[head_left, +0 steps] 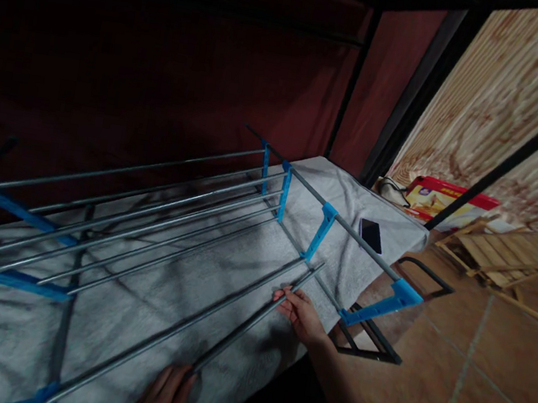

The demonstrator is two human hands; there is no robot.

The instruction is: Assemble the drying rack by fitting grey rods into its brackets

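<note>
Rod (247,326): one loose piece, over the gray cloth (0,343), on the near side of the rack (284,197). My right grip (296,308) pinches the rod short of its far end; my left grip (164,394) curls its fingers over the near end. Handling: it is probably light, stiff, and slightly slippery; take hold close to both ends. Count: one loose rod, four blue brackets (319,233) right, three visible left, one phone (371,235).
</note>
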